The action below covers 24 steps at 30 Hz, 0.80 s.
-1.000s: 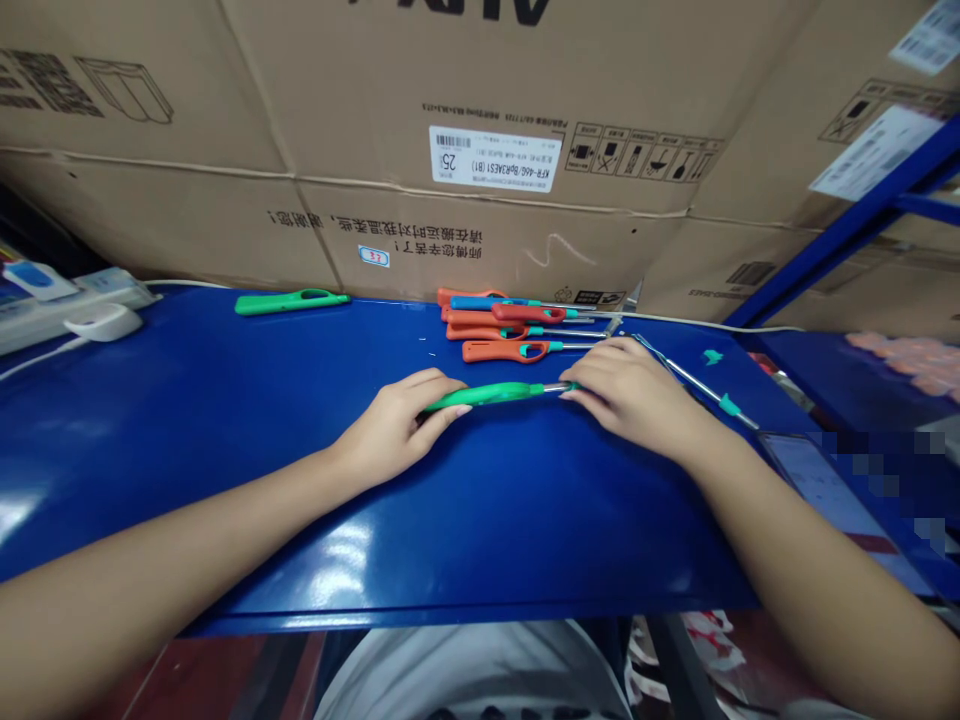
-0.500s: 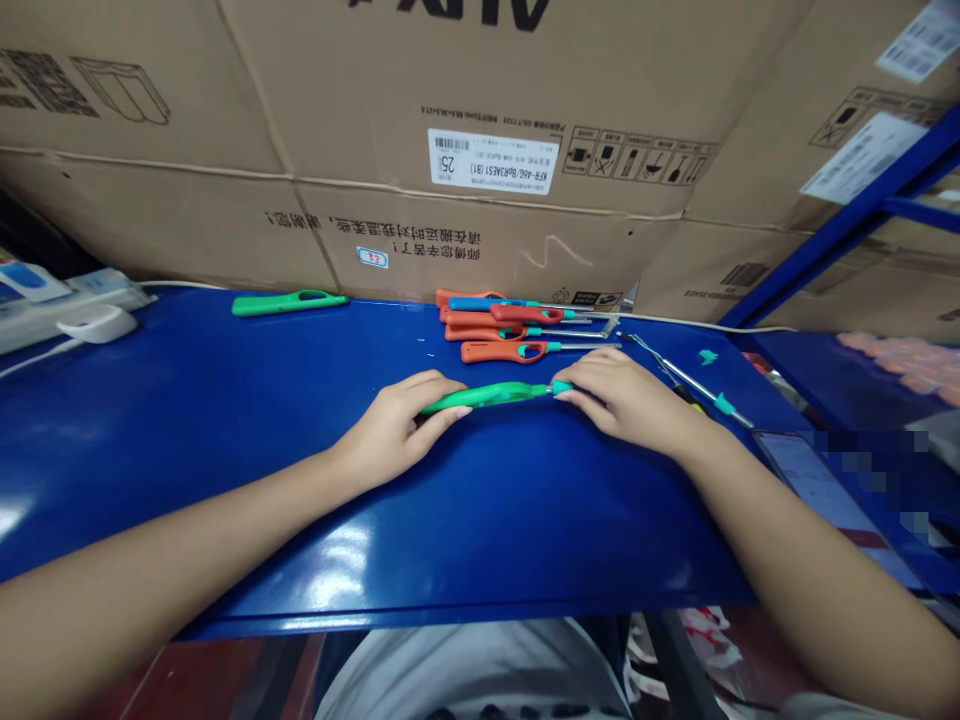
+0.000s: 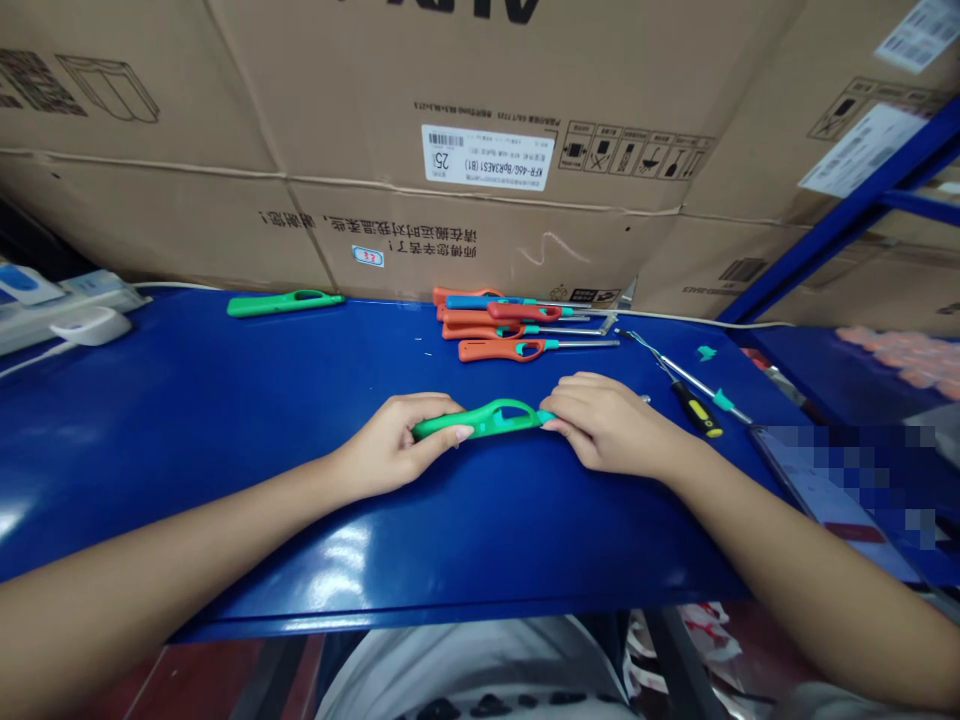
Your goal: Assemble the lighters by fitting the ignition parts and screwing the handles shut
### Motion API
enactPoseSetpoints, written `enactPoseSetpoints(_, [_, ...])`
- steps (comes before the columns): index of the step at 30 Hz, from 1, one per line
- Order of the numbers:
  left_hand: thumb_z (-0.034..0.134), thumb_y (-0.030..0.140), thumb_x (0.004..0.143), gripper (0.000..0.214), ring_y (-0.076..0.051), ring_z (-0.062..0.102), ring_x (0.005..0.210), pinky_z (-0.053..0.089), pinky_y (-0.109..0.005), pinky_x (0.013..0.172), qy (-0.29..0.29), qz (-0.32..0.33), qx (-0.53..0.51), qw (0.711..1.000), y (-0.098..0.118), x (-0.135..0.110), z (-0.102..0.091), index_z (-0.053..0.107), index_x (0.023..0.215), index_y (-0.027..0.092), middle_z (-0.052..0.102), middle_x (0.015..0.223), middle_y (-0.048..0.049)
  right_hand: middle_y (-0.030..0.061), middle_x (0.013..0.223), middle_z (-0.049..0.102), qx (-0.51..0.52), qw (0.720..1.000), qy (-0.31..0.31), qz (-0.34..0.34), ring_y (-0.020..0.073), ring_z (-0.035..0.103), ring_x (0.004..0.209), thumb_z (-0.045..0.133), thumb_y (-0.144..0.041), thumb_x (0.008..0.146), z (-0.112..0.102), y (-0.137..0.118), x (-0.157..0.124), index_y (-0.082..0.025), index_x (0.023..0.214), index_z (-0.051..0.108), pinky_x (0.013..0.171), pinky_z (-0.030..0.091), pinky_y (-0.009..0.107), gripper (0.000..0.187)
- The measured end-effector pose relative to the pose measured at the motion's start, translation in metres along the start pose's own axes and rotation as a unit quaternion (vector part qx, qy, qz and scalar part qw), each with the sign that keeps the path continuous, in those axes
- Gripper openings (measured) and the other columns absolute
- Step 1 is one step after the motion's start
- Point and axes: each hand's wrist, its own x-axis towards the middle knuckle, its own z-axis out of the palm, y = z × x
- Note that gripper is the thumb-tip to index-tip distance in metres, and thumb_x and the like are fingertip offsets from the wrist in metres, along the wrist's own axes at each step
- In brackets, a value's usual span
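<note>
Currently held: green lighter [image 3: 487, 420], gripped at both ends, on the near side of the orange lighters [image 3: 499, 349].
Long axis: left-right, parallel to them.
Left hand [image 3: 397, 445]: closed on handle end.
Right hand [image 3: 607, 425]: pinching nozzle end.

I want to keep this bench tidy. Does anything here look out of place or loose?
Yes, slightly. A small teal piece lies loose on the blue table, right of the orange lighters. Apart from the held green lighter, a second green lighter lies alone at the back left.
</note>
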Motion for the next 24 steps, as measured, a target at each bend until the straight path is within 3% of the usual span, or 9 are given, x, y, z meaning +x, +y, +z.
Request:
enactPoseSetpoints(4, [0.058, 0.026, 0.099, 0.017, -0.014, 0.061, 0.074, 0.046, -0.022, 0.066, 0.016, 0.06, 0.063, 0.996, 0.001, -0.004, 0.002, 0.07, 0.1, 0.013, 0.068, 0.085, -0.0046, 0.0064, 0.078, 0.065, 0.076, 0.996, -0.039, 0.034, 0.0191, 0.056, 0.073, 0.044, -0.021, 0.101, 0.003, -0.001, 0.0, -0.016, 0.085, 0.063, 0.076, 0.043, 0.033, 0.026])
enactPoseSetpoints(10, [0.056, 0.02, 0.1, 0.017, -0.015, 0.061, 0.079, 0.049, -0.023, 0.073, 0.009, 0.112, 0.111, 0.987, 0.002, -0.011, 0.003, 0.066, 0.11, 0.01, 0.065, 0.09, -0.0068, 0.0026, 0.071, 0.055, 0.132, 0.987, -0.073, 0.061, 0.0176, 0.051, 0.068, 0.043, -0.023, 0.1, 0.001, -0.003, 0.0, -0.019, 0.077, 0.055, 0.068, 0.039, 0.031, 0.026])
enactPoseSetpoints(24, [0.059, 0.024, 0.099, 0.017, -0.014, 0.061, 0.074, 0.047, -0.022, 0.066, 0.01, 0.058, 0.061, 0.996, 0.004, -0.008, 0.003, 0.07, 0.101, 0.011, 0.067, 0.085, -0.0058, 0.0078, 0.075, 0.065, 0.129, 0.989, -0.017, 0.066, 0.0199, 0.054, 0.071, 0.045, -0.023, 0.098, 0.011, -0.009, 0.001, -0.015, 0.083, 0.065, 0.071, 0.042, 0.033, 0.026])
